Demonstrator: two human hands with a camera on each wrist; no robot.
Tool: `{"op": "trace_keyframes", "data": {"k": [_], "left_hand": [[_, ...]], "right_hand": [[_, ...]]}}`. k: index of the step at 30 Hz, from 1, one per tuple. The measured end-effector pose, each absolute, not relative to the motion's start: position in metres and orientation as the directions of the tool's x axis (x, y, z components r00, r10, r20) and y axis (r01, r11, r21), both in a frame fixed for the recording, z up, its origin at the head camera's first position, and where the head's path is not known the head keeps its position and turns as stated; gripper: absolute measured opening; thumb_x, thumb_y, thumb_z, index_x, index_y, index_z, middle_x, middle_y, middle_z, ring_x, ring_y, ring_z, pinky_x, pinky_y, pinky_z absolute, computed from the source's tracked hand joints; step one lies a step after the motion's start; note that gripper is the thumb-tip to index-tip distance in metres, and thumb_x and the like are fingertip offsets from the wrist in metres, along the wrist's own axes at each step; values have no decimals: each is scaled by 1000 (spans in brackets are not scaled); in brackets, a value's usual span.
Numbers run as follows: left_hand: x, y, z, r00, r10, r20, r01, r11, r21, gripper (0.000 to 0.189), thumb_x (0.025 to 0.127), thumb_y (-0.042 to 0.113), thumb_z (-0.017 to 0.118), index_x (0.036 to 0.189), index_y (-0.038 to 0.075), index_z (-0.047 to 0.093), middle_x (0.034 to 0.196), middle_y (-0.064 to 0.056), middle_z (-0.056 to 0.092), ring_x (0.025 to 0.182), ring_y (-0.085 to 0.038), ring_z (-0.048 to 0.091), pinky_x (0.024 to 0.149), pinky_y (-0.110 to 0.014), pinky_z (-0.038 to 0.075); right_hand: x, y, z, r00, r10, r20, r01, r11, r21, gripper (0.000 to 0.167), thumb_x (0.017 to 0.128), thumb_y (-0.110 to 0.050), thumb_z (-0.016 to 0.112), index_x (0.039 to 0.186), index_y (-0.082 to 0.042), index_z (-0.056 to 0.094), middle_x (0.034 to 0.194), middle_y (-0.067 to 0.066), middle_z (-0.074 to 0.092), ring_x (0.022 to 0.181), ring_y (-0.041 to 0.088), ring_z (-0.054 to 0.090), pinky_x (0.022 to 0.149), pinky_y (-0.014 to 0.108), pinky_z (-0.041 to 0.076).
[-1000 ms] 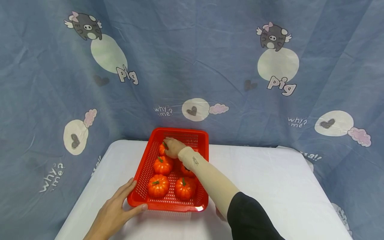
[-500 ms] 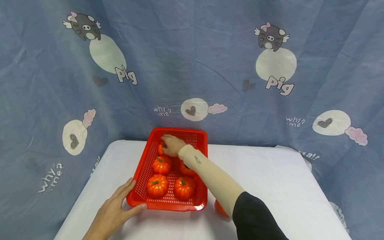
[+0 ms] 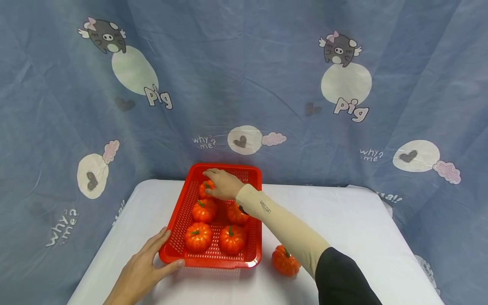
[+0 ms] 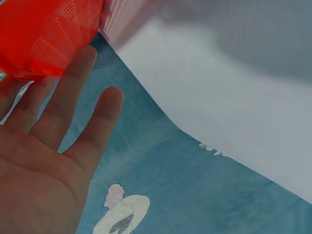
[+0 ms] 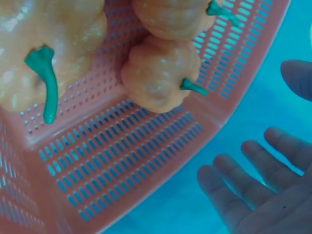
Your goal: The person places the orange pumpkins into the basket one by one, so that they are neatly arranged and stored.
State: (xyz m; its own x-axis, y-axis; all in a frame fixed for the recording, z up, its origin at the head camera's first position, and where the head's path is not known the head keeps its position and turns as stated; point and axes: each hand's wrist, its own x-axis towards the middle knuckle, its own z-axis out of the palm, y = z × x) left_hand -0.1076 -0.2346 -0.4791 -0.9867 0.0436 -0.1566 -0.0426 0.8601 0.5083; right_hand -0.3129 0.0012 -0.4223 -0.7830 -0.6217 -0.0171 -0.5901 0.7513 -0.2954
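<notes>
Several small orange pumpkins with green stems sit in a red perforated plastic basket. My right hand hovers over the back of it, fingers spread loosely beside the back left pumpkin. In the right wrist view that hand holds nothing, and a pumpkin lies in the basket apart from the fingers. At the basket's front left corner my left hand rests with straight fingers along the side and the thumb at the front rim. The left wrist view shows those fingers against the red wall.
Another pumpkin lies on the white tabletop right of the basket, partly covered by the right sleeve. A blue printed cloth hangs behind the table and down its sides.
My right hand has spread its fingers and drawn slightly right, off the back left pumpkin. The forearm has shifted right, uncovering the pumpkin on the table. My left hand stays at the basket corner.
</notes>
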Motion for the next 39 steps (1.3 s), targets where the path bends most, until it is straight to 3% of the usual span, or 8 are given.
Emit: {"op": "trace_keyframes", "data": {"k": [14,28,39], "left_hand": [[-108,-235,-480,-989,46,-144,-34,860,509,122,70,88,62,160,11,32,164,-15,28,141,-45,38,99,-73,41],[-107,-234,-481,-989,42,-141,-37,858,513,122,70,87,62,160,11,32,164,-16,29,141,-45,38,99,-71,42],[-107,-234,-481,-990,50,-131,-26,854,519,122,70,87,62,160,10,32,164,-16,29,141,-45,38,99,-72,42]], "right_hand": [[-275,37,-404,-725,-682,100,-669,662,-339,65,97,-37,68,154,-17,44,156,3,45,143,21,40,116,40,37],[-228,80,-397,-670,-717,192,-730,592,-341,67,97,-39,69,154,-15,44,155,4,46,142,20,42,117,37,35],[-203,107,-402,-672,-708,218,-732,589,-343,65,97,-39,68,154,-17,43,155,1,45,142,18,41,116,40,38]]}}
